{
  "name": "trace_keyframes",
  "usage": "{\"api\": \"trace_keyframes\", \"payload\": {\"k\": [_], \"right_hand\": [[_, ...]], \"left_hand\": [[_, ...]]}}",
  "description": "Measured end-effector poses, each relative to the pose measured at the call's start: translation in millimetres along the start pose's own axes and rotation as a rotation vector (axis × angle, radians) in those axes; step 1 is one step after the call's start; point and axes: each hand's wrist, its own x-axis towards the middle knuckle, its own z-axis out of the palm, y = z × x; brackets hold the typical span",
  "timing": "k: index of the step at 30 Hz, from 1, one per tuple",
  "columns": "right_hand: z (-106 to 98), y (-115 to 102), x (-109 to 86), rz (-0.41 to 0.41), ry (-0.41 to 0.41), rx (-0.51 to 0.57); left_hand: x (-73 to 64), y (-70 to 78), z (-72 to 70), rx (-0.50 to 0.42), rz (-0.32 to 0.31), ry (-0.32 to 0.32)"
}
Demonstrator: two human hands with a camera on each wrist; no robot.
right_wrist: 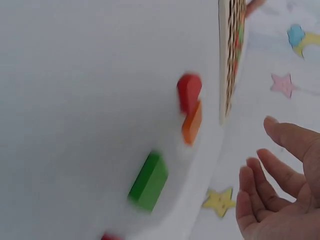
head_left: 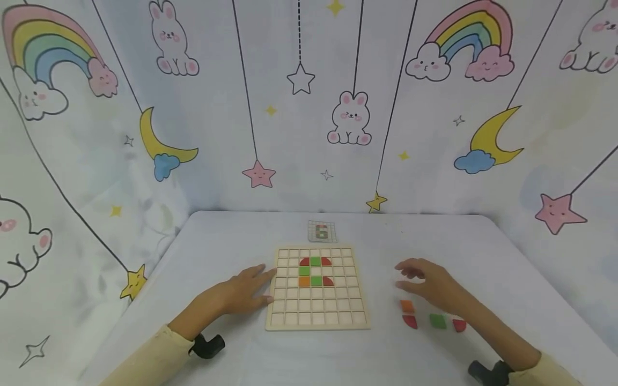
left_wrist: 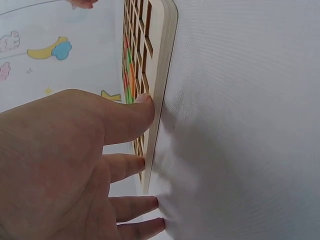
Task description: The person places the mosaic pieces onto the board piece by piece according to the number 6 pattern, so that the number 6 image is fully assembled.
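Note:
A square wooden grid board (head_left: 333, 316) lies flat on the table, several red, green and orange pieces set in its upper cells. My left hand (head_left: 243, 292) rests at the board's left edge, thumb and fingers stretched out against the rim, as the left wrist view also shows. To the right of the board, my right hand (head_left: 432, 281) hovers with loosely bent fingers and nothing between them. Below it lie loose pieces: an orange square (head_left: 407, 306), a red quarter-round (head_left: 410, 321), a green square (right_wrist: 149, 182) and another red quarter-round (head_left: 460, 325).
Behind the board lies a small pattern card (head_left: 322, 231) with a figure like a 6 on a grid. The white table (head_left: 232, 230) meets a printed cloth backdrop (head_left: 299, 134) at its back and sides.

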Motion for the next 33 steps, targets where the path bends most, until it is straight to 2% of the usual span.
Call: {"api": "trace_keyframes", "payload": {"k": [5,11,15,22,33], "right_hand": [[-23.4,29.7,-17.7,0.085,-0.023,-0.001],[-41.4,62.9,-33.7,0.226,-0.125,0.004],[-46.1,79.7,-43.2,0.283,-0.185,-0.009],[-43.3,90.7,-49.0,0.3,-0.173,-0.02],[-39.1,94.3,-49.5,0.245,-0.126,-0.049]], "left_hand": [[0.0,1.0,-0.3,-0.002,0.004,0.003],[-2.2,1.8,-1.6,-0.02,0.008,0.003],[-2.1,2.2,-1.7,-0.006,0.005,-0.001],[-1.6,2.2,-1.3,0.009,-0.005,-0.007],[-1.2,3.2,-1.2,0.004,-0.016,-0.013]]}}
